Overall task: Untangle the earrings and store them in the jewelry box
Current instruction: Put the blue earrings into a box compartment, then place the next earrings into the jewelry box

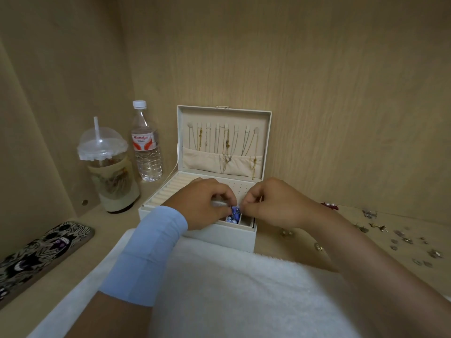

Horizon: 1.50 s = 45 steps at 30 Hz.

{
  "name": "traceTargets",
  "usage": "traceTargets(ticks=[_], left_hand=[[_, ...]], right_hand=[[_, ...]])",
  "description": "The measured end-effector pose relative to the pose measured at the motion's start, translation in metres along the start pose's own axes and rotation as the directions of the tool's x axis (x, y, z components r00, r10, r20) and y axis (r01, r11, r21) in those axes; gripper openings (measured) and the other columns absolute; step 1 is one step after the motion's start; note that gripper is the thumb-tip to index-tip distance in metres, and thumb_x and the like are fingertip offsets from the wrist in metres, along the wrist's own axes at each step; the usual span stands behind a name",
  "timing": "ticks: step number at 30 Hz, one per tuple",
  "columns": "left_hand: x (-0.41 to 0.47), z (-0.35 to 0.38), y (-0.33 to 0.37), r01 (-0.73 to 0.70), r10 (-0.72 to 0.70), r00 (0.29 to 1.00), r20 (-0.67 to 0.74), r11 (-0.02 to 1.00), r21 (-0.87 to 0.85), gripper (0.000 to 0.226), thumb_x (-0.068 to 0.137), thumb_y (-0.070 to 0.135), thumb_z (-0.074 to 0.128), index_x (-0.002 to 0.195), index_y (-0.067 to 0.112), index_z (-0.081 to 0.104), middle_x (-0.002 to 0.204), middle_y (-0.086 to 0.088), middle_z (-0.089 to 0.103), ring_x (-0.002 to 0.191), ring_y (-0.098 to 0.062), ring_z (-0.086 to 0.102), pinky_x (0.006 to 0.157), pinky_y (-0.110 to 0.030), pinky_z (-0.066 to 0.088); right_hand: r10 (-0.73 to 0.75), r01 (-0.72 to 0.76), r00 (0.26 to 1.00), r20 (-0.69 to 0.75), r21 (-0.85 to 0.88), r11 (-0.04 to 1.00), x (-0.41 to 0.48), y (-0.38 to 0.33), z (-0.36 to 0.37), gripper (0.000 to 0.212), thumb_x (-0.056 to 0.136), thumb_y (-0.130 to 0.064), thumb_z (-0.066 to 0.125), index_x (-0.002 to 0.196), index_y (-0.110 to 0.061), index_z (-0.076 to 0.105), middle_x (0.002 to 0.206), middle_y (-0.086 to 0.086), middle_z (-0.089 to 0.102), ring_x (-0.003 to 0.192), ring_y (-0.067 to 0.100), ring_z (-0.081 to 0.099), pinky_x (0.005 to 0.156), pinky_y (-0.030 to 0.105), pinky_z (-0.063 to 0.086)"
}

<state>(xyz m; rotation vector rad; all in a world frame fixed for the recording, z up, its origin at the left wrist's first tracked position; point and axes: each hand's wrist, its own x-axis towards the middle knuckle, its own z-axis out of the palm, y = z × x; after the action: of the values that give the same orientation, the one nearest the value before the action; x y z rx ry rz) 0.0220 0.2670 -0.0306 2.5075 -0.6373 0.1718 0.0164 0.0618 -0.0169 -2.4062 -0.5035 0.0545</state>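
While both hands meet over the open jewelry box (pixel 219 236), the tangled blue earrings (pixel 235 211) sit pinched between them, just above a small front compartment (pixel 246 222). The left hand (pixel 202 203) has its grip clamped on the earrings from the left, thumb and fingertips curled in; the right hand (pixel 275 203) has its grip clamped on them from the right. More blue and white pieces (pixel 230 219) lie in the compartment below. Behind the hands, the tray holds ring rolls (pixel 168 191) on the left and a perforated panel (pixel 240 189) at the back. The upright lid (pixel 267 142) carries thin necklaces (pixel 227 142) hung from hooks, their ends tucked into a fabric pocket (pixel 202 159). Loose earrings (pixel 400 237) are scattered on the bench (pixel 415 220) to the right, well apart from the box. A white towel (pixel 231 289) lies in front of the box. Left of it stand a water bottle (pixel 146 147) holding clear water and a domed cup (pixel 109 167) with a straw and a brownish drink.
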Motion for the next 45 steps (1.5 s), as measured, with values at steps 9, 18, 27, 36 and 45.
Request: traceTargets(ticks=[9, 18, 27, 36, 45], left_hand=[[0.001, 0.002, 0.004, 0.01, -0.012, 0.999, -0.036, 0.999, -0.052, 0.012, 0.087, 0.029, 0.068, 0.086, 0.041, 0.068, 0.096, 0.016, 0.064, 0.099, -0.008, 0.057, 0.094, -0.039, 0.049], [0.0, 0.002, 0.003, 0.02, -0.021, 0.999, 0.028, 1.0, 0.022, 0.019, 0.08, 0.039, 0.073, 0.099, 0.043, 0.07, 0.106, 0.017, 0.06, 0.108, -0.009, 0.051, 0.096, -0.03, 0.045], [0.004, 0.01, 0.034, 0.053, -0.072, 0.981, -0.182, 0.993, -0.106, 0.015, 0.089, 0.03, 0.065, 0.102, 0.036, 0.07, 0.102, 0.023, 0.059, 0.099, 0.003, 0.052, 0.084, -0.016, 0.039], [0.092, 0.067, 0.111, 0.051, -0.049, 0.998, 0.024, 0.994, -0.095, 0.019, 0.092, 0.027, 0.056, 0.107, 0.034, 0.067, 0.102, 0.015, 0.066, 0.09, -0.007, 0.062, 0.091, -0.028, 0.05], [0.152, 0.132, 0.135, 0.039, -0.077, 0.986, 0.145, 0.967, 0.25, 0.031, 0.096, 0.029, 0.05, 0.123, 0.034, 0.065, 0.132, 0.001, 0.061, 0.117, -0.026, 0.059, 0.1, -0.036, 0.047]], right_hand=[[-0.104, 0.104, 0.995, -0.01, -0.025, 0.994, -0.005, -0.005, -0.001, 0.01, 0.087, -0.028, 0.07, 0.081, -0.027, 0.078, 0.084, -0.006, 0.072, 0.081, 0.009, 0.066, 0.079, 0.032, 0.055], [-0.109, 0.112, 0.992, 0.065, -0.048, 0.993, -0.005, 0.001, -0.002, 0.016, 0.089, -0.023, 0.069, 0.087, -0.033, 0.08, 0.088, -0.014, 0.072, 0.081, -0.003, 0.063, 0.074, 0.015, 0.048], [-0.081, 0.082, 0.986, -0.149, 0.005, 0.997, -0.01, 0.029, -0.051, 0.016, 0.094, -0.021, 0.066, 0.101, -0.029, 0.078, 0.093, -0.018, 0.067, 0.065, -0.017, 0.055, 0.061, 0.004, 0.039], [0.203, -0.256, 0.916, -0.347, -0.114, 0.96, -0.031, 0.124, -0.108, 0.022, 0.085, -0.021, 0.068, 0.093, -0.042, 0.071, 0.105, -0.012, 0.07, 0.094, 0.008, 0.065, 0.091, 0.029, 0.052], [0.32, -0.433, 0.879, -0.352, -0.314, 0.845, -0.026, 0.164, -0.085, 0.02, 0.087, -0.029, 0.067, 0.101, -0.042, 0.076, 0.115, -0.01, 0.07, 0.106, 0.019, 0.066, 0.083, 0.025, 0.047]])
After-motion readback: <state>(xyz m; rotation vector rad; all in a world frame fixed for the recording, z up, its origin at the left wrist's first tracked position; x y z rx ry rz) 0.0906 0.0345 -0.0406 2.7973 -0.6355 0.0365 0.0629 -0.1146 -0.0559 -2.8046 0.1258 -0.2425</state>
